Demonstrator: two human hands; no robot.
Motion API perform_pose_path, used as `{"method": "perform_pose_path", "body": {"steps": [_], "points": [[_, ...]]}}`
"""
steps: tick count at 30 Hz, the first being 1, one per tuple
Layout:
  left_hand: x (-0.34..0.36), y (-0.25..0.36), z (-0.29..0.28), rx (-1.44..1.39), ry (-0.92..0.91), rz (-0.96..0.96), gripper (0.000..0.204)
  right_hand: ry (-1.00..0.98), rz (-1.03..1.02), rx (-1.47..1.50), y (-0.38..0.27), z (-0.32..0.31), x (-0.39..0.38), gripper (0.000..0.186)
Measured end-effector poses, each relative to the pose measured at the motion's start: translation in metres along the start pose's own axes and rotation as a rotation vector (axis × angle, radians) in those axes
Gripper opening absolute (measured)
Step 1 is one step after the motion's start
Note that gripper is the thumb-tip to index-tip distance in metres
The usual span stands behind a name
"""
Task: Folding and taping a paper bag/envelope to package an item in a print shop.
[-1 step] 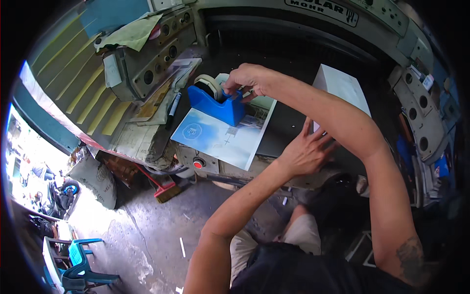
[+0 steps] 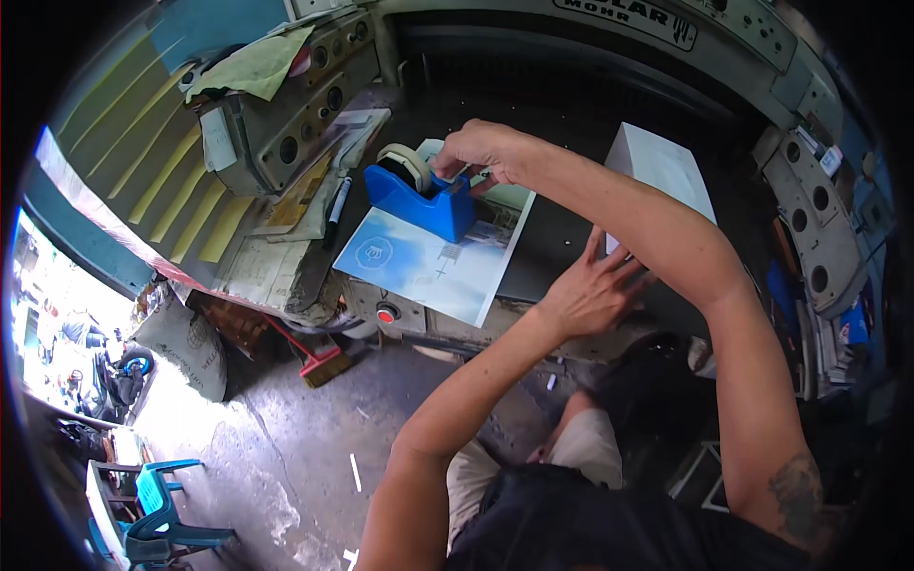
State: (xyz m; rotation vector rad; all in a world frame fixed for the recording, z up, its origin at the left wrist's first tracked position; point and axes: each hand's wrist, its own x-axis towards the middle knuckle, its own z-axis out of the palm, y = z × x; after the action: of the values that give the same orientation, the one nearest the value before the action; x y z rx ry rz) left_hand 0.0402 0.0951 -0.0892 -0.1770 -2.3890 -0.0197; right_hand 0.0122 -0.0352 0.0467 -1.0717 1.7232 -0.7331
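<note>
A blue tape dispenser carrying a roll of tape stands on a blue and white printed sheet. Reaching across from the right, my right hand is at the dispenser's cutter end, with thumb and fingers closed in a pinch on the tape; its strip hardly shows. Under my right forearm, my left hand has its fingers spread beside the near edge of a white paper stack. The forearm covers part of the stack and the left fingertips.
The dark machine table lies under everything. A marker and papers lie at its left, near a control box. A red button is on the front edge. Below are a red broom and a blue chair.
</note>
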Motion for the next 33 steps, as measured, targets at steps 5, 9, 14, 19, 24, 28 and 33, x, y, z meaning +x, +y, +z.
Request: {"method": "perform_pose_path", "body": {"steps": [5, 9, 14, 19, 24, 28, 33], "points": [[-0.014, 0.0, -0.022, -0.004, -0.089, -0.053, 0.047, 0.07, -0.04, -0.108, -0.009, -0.016, -0.007, 0.016], [-0.046, 0.027, -0.08, -0.056, -0.15, -0.161, 0.043, -0.004, -0.077, -0.302, 0.037, -0.019, 0.002, 0.018], [-0.073, 0.041, -0.152, -0.036, -0.245, -0.492, 0.037, 0.33, 0.082, -0.439, 0.09, 0.02, -0.013, 0.026], [-0.034, 0.015, -0.204, -0.266, 0.256, -1.103, 0.069, 0.301, -0.584, -0.309, 0.073, 0.01, -0.101, 0.012], [0.024, 0.043, -0.174, -0.695, 0.029, -1.224, 0.041, 0.271, -0.578, -0.364, 0.109, -0.043, -0.211, 0.018], [0.053, 0.103, -0.104, -0.858, 0.29, -1.332, 0.016, 0.178, -0.47, -0.494, 0.152, -0.1, -0.273, 0.022], [0.083, 0.152, -0.048, -0.873, 0.544, -1.44, 0.009, 0.132, -0.282, -0.324, 0.164, -0.146, -0.3, 0.053]]}}
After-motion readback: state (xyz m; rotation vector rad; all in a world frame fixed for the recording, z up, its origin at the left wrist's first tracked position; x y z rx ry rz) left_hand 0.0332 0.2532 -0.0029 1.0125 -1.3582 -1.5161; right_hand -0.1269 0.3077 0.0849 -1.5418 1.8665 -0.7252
